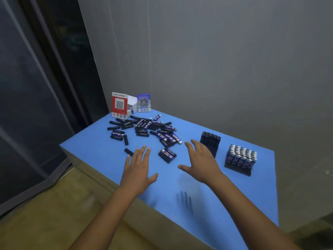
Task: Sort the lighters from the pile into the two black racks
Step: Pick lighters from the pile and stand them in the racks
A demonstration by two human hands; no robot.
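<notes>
A pile of several black and blue lighters (144, 129) lies scattered on the far left part of the blue table (100, 147). A small clump of lighters (167, 155) lies apart, between my hands. Two black racks stand at the right: the nearer-to-centre rack (211, 139) holds a few dark lighters, the right rack (240, 159) is packed with upright silver-topped lighters. My left hand (138, 168) hovers flat and empty, fingers spread, just short of a single black lighter (128, 151). My right hand (200, 161) is spread and empty, partly covering the centre rack.
A red QR-code stand (119, 105), a white box (132, 103) and a blue QR-code stand (143, 102) are at the table's far left corner. A grey wall runs behind the table. The table's left edge drops to a tan floor.
</notes>
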